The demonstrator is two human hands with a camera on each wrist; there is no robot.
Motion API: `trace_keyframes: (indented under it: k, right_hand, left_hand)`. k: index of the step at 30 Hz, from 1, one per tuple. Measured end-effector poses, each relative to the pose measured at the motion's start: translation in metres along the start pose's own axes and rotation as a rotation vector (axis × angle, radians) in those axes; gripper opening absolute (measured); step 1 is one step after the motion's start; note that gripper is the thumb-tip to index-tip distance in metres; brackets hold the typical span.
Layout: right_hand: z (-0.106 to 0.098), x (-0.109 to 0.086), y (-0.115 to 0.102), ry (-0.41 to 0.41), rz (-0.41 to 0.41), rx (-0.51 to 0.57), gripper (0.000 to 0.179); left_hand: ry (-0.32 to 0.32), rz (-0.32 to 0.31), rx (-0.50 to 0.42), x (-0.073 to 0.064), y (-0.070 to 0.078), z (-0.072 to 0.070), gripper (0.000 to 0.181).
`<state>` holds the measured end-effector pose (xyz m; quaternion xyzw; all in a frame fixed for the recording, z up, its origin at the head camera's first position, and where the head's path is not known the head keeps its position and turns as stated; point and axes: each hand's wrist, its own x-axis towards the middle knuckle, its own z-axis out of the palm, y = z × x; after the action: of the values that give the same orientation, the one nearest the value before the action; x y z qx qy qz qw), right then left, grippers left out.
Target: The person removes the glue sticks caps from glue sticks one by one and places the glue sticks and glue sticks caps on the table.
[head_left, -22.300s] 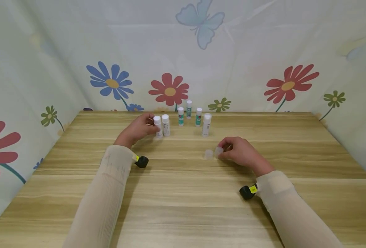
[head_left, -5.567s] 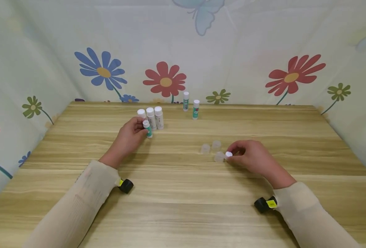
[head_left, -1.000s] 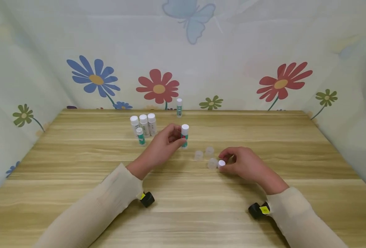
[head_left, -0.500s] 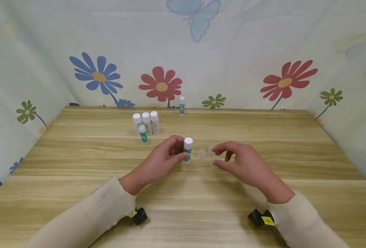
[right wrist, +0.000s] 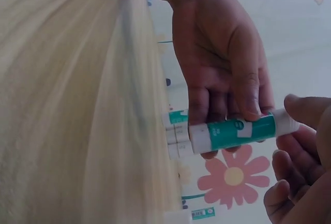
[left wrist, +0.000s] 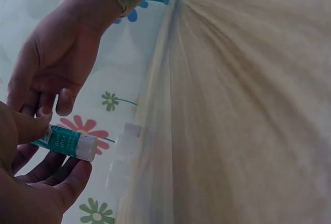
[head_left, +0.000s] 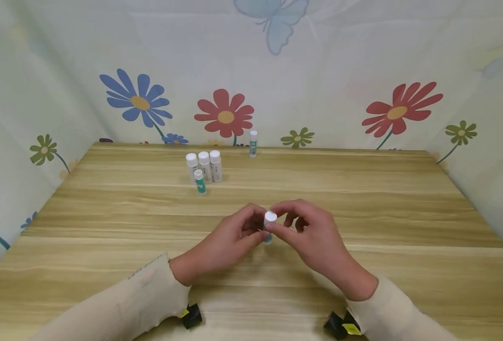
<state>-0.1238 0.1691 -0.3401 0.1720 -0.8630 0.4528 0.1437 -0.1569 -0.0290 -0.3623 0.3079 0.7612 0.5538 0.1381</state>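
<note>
In the head view, my left hand (head_left: 230, 239) grips a green-and-white glue stick (right wrist: 243, 133) upright by its body, above the table. My right hand (head_left: 315, 232) pinches the white cap (head_left: 270, 217) at its top between thumb and finger; the cap looks seated on the stick. Several loose caps are hidden behind the hands in the head view; translucent caps (left wrist: 126, 142) show on the table in the left wrist view. Three white glue sticks (head_left: 204, 166) stand grouped at the left, with a shorter green glue stick (head_left: 200, 182), uncapped, before them.
Another capped green glue stick (head_left: 253, 143) stands at the table's back edge. A flowered cloth (head_left: 319, 71) hangs behind and beside the wooden table (head_left: 383, 199).
My left hand has brought the glue stick nearer and rightward to my right hand. My right hand let go of a small white cap and now pinches this stick's cap.
</note>
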Motion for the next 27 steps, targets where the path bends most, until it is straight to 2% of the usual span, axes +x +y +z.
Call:
trace_keyframes:
  k: [4, 11, 23, 27]
  right_hand:
    - [0.006, 0.003, 0.002, 0.014, 0.011, 0.005, 0.023]
    - [0.009, 0.011, 0.003, -0.018, 0.073, 0.007, 0.025]
    - [0.007, 0.018, -0.001, -0.038, 0.080, 0.026, 0.024]
    - [0.004, 0.019, -0.004, -0.039, 0.079, 0.025, 0.022]
  left_hand:
    - [0.007, -0.005, 0.012, 0.001, -0.002, -0.001, 0.025]
    - [0.040, -0.023, 0.039, 0.003, -0.004, -0.006, 0.024]
    - [0.052, -0.029, 0.040, 0.004, 0.001, -0.009, 0.026]
    - [0.046, -0.050, 0.051, 0.005, -0.001, -0.010, 0.026]
